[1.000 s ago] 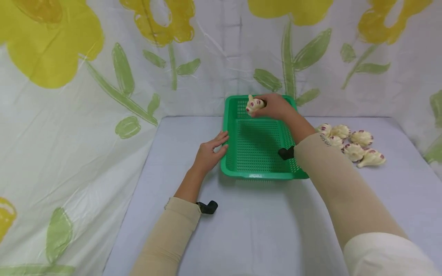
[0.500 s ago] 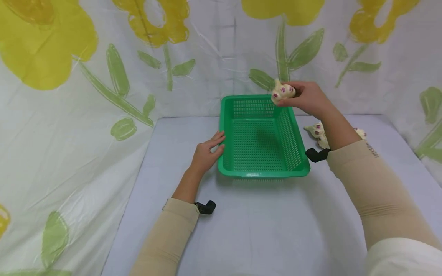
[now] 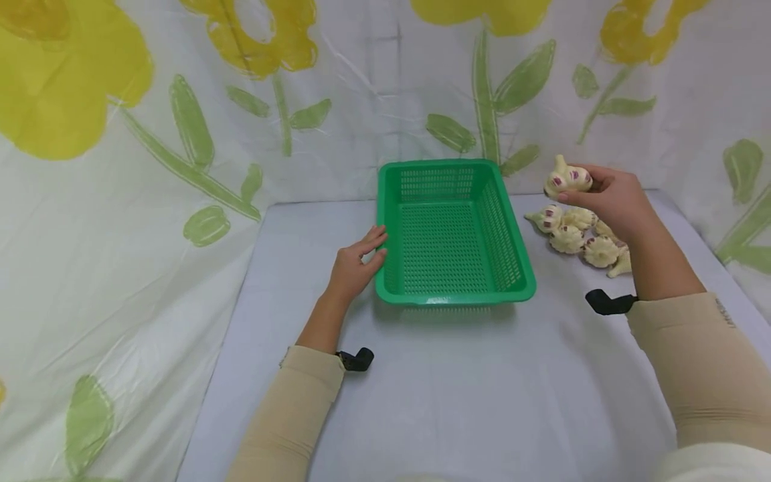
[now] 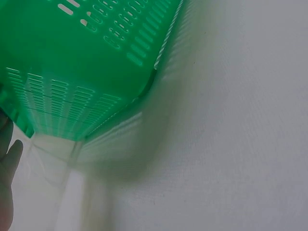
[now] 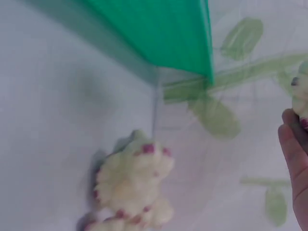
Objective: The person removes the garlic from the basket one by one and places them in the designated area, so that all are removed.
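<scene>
My right hand (image 3: 622, 204) pinches a cream garlic bulb (image 3: 567, 181) with purple patches between thumb and fingers, its stem upward. It is raised to the right of the green basket (image 3: 454, 298), above a cluster of similar garlic bulbs (image 3: 566, 239) on the table. My forearm hides part of that cluster. In the right wrist view, the held bulb (image 5: 301, 96) shows only at the edge. My left hand (image 3: 352, 269) rests its extended fingertips against the basket's left rim. Nothing lies inside the basket. The left wrist view shows the basket's perforated side (image 4: 62, 91).
A white cloth (image 3: 446, 388) covers the table. Behind it hangs a pale curtain (image 3: 349, 120) with yellow flowers and green leaves. Black wrist cameras (image 3: 357, 359) sit on both forearms.
My right hand has moved from above the basket to the right, still holding the garlic bulb, and is now over the cluster. My left hand stays at the basket's rim.
</scene>
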Demonstrator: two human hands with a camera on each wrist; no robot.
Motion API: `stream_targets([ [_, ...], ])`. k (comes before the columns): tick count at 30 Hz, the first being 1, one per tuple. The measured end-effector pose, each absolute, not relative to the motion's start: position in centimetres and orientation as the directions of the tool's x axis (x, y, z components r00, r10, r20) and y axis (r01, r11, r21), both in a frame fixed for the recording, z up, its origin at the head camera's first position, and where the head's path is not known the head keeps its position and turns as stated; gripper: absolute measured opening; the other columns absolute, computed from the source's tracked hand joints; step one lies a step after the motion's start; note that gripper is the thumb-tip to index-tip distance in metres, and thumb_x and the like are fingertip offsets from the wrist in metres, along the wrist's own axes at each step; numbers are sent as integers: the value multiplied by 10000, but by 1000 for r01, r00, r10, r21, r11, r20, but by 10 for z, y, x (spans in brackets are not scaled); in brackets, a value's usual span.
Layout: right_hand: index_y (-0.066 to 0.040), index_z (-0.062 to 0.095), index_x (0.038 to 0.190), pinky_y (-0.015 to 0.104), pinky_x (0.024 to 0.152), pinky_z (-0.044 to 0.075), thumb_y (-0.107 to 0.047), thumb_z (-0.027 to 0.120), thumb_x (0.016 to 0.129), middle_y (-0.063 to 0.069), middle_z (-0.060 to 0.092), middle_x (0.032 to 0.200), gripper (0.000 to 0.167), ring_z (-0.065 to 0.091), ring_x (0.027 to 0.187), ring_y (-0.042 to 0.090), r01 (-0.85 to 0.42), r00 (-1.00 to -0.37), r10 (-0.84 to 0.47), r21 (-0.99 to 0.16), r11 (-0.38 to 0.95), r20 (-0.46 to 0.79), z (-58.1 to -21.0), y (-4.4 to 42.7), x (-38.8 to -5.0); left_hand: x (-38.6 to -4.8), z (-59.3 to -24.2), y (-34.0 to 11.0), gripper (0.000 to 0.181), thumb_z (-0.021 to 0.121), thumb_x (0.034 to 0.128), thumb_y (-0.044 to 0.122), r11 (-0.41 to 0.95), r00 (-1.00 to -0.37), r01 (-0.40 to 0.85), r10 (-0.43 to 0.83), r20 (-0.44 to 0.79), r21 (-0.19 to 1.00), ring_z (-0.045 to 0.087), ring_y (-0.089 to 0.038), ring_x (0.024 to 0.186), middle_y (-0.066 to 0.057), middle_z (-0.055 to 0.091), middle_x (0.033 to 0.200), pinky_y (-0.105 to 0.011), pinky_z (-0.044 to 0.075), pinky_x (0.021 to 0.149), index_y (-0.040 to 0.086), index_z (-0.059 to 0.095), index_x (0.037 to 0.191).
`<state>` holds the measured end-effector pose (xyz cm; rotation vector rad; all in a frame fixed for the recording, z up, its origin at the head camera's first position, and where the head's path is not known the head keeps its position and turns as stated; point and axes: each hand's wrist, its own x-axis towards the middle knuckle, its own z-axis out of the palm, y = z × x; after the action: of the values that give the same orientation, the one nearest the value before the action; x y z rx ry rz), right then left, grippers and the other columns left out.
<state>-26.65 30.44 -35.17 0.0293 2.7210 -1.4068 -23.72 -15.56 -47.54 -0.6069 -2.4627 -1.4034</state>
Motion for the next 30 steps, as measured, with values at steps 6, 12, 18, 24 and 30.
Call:
stream_targets([
  [6, -191, 459, 1486, 113, 697, 458, -469, 737, 847, -258, 592, 1020, 750, 513, 970, -16, 109, -993, 30, -796, 596, -114, -383, 335, -248, -237, -477, -156, 371, 625, 966, 200, 448, -879, 477, 225, 421, 756, 436, -99, 1388, 36, 538, 1440, -360, 413, 1110, 70, 635, 1313],
  [12, -94, 421, 1495, 107, 707, 462, -561, 715, 827, -25, 588, 1248, 867, 491, 974, -29, 130, -985, 10, -701, 701, -172, -413, 350, -230, -238, -476, -156, 373, 618, 970, 208, 451, -878, 479, 237, 416, 753, 431, -94, 1391, 42, 539, 1439, -367, 412, 1111, 79, 631, 1320],
  [18, -33, 437, 1472, 193, 707, 462, -542, 739, 820, 226, 566, 1298, 880, 496, 1041, 170, 99, -979, -39, -633, 768, -200, -440, 353, -219, -236, -472, -156, 372, 610, 972, 208, 458, -886, 464, 232, 402, 758, 429, -75, 1389, 56, 543, 1434, -371, 414, 1110, 86, 630, 1322],
  [24, -22, 435, 1469, 355, 716, 439, -569, 725, 818, 212, 559, 1153, 898, 478, 978, 309, 46, -972, -97, -574, 818, -215, -452, 351, -212, -237, -472, -157, 367, 605, 969, 195, 468, -880, 474, 234, 413, 746, 438, -73, 1381, 45, 550, 1428, -355, 414, 1109, 73, 635, 1314],
  [30, -36, 411, 1484, 572, 861, 457, -580, 733, 805, 323, 446, 1400, 928, 467, 1109, 409, 27, -955, -135, -529, 849, -265, -460, 358, -208, -238, -471, -156, 372, 605, 970, 202, 488, -887, 461, 245, 391, 741, 433, -84, 1387, 49, 542, 1435, -372, 411, 1113, 80, 629, 1321],
])
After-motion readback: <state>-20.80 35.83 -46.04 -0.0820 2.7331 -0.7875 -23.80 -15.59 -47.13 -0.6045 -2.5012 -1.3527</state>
